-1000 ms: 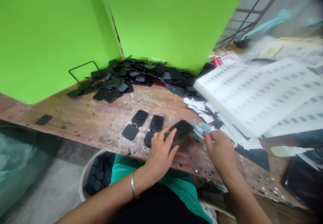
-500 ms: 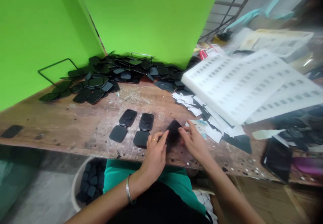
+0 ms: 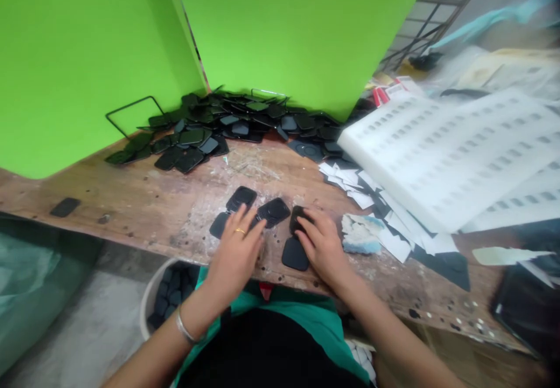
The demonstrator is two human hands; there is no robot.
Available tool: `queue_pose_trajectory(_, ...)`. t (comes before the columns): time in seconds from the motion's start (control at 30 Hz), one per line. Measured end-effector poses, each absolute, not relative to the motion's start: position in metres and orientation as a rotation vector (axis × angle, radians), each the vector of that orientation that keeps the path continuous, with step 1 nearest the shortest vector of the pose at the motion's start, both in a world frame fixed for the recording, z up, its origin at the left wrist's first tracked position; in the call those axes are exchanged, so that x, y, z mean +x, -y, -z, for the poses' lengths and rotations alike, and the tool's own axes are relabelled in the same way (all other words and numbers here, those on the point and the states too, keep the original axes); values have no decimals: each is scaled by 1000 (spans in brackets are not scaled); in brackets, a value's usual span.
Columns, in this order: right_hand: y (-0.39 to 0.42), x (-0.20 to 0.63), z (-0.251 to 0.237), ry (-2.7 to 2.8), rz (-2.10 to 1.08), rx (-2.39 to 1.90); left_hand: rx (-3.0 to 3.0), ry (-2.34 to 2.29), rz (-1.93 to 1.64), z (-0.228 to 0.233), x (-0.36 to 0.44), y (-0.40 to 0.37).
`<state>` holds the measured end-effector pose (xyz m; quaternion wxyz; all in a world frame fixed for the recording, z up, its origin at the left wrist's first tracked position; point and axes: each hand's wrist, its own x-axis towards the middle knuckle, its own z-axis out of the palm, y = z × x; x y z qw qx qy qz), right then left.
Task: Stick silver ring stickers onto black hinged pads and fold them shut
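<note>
Three folding black pieces lie unfolded on the wooden table, each made of two rounded square panels. My left hand (image 3: 236,242), fingers spread, reaches over the left folding piece (image 3: 241,197) and the middle folding piece (image 3: 275,210). The middle one is turned at a slant, and its lower panel is hidden under my fingers. My right hand (image 3: 324,245) has its thumb and fingers closed at the right edge of the right folding piece's upper panel (image 3: 296,217). Its lower panel (image 3: 295,254) lies flat toward me.
Many black panels are heaped (image 3: 192,137) against the green wall (image 3: 280,32). White perforated sheets (image 3: 420,154), paper scraps (image 3: 350,178) and a crumpled whitish-blue piece (image 3: 361,233) lie right. A bin (image 3: 144,303) of black panels stands below the table edge (image 3: 175,254).
The right folding piece, earlier tilted between both hands, now lies flat and unfolded. My left hand has moved left over the other two, and the middle one has turned to a slant.
</note>
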<state>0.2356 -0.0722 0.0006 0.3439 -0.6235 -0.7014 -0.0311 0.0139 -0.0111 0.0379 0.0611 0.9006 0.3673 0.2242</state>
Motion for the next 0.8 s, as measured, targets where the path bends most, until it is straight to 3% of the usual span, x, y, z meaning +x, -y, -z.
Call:
queue_pose_trajectory(0.17,95,230,6,2151,101,-1596,2711,-1275,-481,-17,-23,-29)
queue_pose_trajectory(0.3,101,225,16,2279,70,-1698,2746,-1237,-458,-10,-22,-15)
queue_pose_trajectory(0.8,56,213,-11,2127,-199,-1624,2628,-1140,-601,-6,5,2)
